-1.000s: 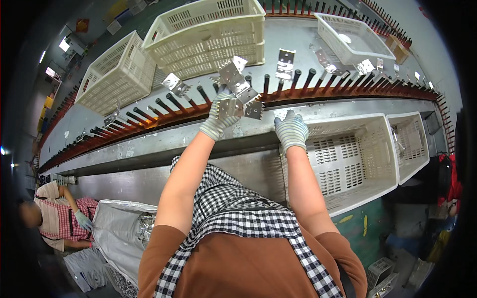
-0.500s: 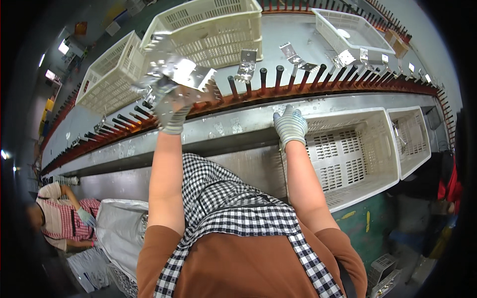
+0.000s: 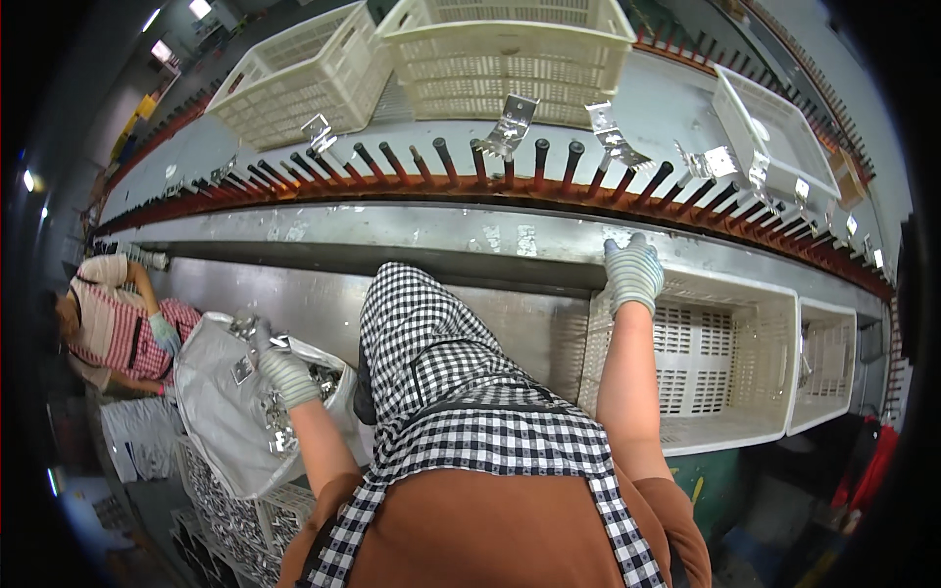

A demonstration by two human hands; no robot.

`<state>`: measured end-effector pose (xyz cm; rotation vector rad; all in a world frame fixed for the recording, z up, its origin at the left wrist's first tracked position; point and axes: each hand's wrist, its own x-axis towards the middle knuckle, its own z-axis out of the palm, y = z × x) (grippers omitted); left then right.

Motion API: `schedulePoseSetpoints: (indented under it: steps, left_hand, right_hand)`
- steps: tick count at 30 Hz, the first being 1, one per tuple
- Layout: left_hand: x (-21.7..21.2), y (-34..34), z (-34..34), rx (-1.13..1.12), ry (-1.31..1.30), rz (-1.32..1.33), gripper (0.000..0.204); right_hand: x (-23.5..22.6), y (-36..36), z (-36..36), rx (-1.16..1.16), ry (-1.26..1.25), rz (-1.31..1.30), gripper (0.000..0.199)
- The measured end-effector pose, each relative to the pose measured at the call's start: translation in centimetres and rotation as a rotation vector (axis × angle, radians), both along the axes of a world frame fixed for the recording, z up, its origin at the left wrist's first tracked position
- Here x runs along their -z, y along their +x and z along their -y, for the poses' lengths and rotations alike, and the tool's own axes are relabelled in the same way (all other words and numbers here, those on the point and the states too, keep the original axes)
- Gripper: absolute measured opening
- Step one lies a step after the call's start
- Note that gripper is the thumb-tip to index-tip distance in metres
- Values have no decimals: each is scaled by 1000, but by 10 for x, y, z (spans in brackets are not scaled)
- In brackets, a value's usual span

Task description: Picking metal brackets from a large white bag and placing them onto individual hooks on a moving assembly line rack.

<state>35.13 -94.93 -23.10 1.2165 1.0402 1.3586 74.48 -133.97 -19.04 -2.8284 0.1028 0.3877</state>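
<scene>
While the gloved right hand (image 3: 633,274) rests flat on the metal surface (image 3: 412,230), the left hand (image 3: 279,372) dips into a grey sack (image 3: 221,412).

Its fingers curl among shiny metal brackets (image 3: 284,431) there; whether they grip one is unclear. Half a second ago that hand was up at the peg rail (image 3: 470,181). Pale slotted crates (image 3: 510,49) stand beyond, white bins (image 3: 725,353) below.

Upright pegs (image 3: 441,157) and hung metal brackets (image 3: 510,125) fence the conveyor; gaps between stay passable.
</scene>
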Motion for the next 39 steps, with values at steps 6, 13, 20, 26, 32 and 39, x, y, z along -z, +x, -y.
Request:
schedulePoseSetpoints:
  steps: [6,13,20,26,32,39]
  left_hand:
    - [32,-94,-35,-399,-706,479,52]
    - [58,-29,-24,-78,-520,461,61]
    - [-30,177,51,529,-217,373,57]
    - [-41,318,110,924,-287,249,53]
    - [-7,385,98,842,52,262,48]
    - [-33,377,36,619,1218,-1248,29]
  right_hand:
    - [7,-1,-1,-25,4,61,59]
    - [8,1,-2,-32,-21,44,58]
    - [2,-1,0,1,-8,21,58]
    - [6,-2,2,14,12,49,55]
    - [0,-3,1,25,59,60,52]
    - [3,1,9,79,113,46,50]
